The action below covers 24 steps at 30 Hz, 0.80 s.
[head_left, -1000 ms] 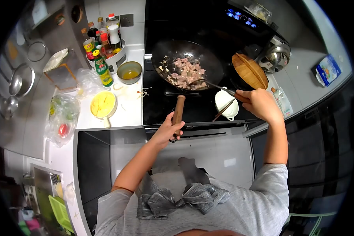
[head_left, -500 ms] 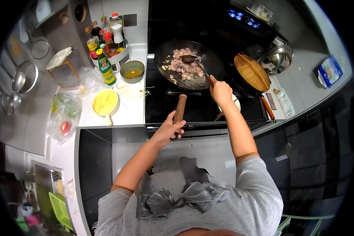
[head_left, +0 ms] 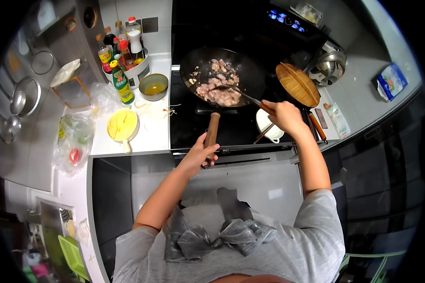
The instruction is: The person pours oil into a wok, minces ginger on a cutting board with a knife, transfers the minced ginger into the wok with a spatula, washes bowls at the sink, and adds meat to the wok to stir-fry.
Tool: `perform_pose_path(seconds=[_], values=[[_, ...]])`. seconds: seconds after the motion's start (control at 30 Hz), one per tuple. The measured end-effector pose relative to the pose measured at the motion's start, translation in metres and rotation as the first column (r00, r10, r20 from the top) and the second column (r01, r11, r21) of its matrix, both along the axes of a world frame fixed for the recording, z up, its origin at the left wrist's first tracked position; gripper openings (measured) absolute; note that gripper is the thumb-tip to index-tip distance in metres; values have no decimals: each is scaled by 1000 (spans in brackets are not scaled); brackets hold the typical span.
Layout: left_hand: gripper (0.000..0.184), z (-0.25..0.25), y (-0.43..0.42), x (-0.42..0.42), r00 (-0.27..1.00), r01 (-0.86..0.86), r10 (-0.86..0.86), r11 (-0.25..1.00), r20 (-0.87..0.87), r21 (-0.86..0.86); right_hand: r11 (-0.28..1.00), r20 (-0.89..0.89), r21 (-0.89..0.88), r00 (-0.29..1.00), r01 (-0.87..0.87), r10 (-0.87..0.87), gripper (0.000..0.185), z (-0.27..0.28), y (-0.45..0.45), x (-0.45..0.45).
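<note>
My left hand [head_left: 199, 154] is wrapped round the wooden handle of a black wok [head_left: 250, 70] on the stove. In my right hand [head_left: 286, 116] is a spatula [head_left: 250, 98] with a wooden grip, its head down among the meat. Pale pink chopped meat [head_left: 218, 94] lies in the wok, with small bits of what looks like garlic at its left side. Below my right hand stands a white bowl [head_left: 272, 132] with chopsticks [head_left: 263, 134] across it.
A wooden lid [head_left: 297, 85] covers a pan at the right burner. Left of the stove are a bowl of yellow liquid [head_left: 153, 81], a yellow dish with a handle [head_left: 122, 124], a green bottle [head_left: 122, 84], several seasoning bottles and a plastic bag [head_left: 73, 141].
My right hand has moved right and down with the spatula. The meat has been pushed toward the near side of the wok. My left hand keeps its grip on the handle.
</note>
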<state>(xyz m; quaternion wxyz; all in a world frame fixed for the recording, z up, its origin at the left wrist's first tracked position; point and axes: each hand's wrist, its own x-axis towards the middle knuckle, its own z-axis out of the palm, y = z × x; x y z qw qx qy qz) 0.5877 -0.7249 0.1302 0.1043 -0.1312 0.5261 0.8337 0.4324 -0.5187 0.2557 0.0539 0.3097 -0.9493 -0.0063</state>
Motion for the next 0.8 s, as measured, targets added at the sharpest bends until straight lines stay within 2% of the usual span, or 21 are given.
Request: perform_pose_path(seconds=[0.1,0.17,0.23,0.27,0.33,0.47,0.57,0.63,0.7,0.77,0.8], values=[[62,-1,-3,0,1000,16,-16,1000,1,10,1000,7,22,1000,-17,17,40,18,15,18],[59,1,-3,2,999,34,-33,998,-18,50,996,-7,89,1000,-25,25,37,5,7,19],[55,-3,-5,3,999,39,-38,998,-23,48,989,20,144,999,26,-29,44,-12,-12,10],[54,-4,-6,5,997,63,-59,995,-49,83,996,-30,84,1000,2,1,46,-37,-10,-7],[53,-12,-16,9,990,127,-118,984,-79,123,999,-18,4,999,40,-40,46,-35,-7,-10],[59,-45,-37,29,998,50,-53,995,44,86,973,-57,-172,984,156,-168,44,-36,-15,-17],[58,-73,-44,39,996,-11,6,998,85,57,958,-147,-234,969,163,-201,49,-81,-37,-51],[56,-104,-51,42,975,-49,90,979,203,-199,958,-147,-226,966,177,-214,50,-100,-50,-69],[54,-146,-63,59,959,-66,155,936,237,-345,966,-118,-187,972,178,-202,49,-109,-55,-72],[53,-202,-78,86,914,-94,226,925,336,-367,972,-93,-147,976,181,-196,49,-106,-55,-72],[54,-235,-86,104,889,-122,277,911,366,-393,980,-102,-161,986,113,-130,46,-96,-49,-68]])
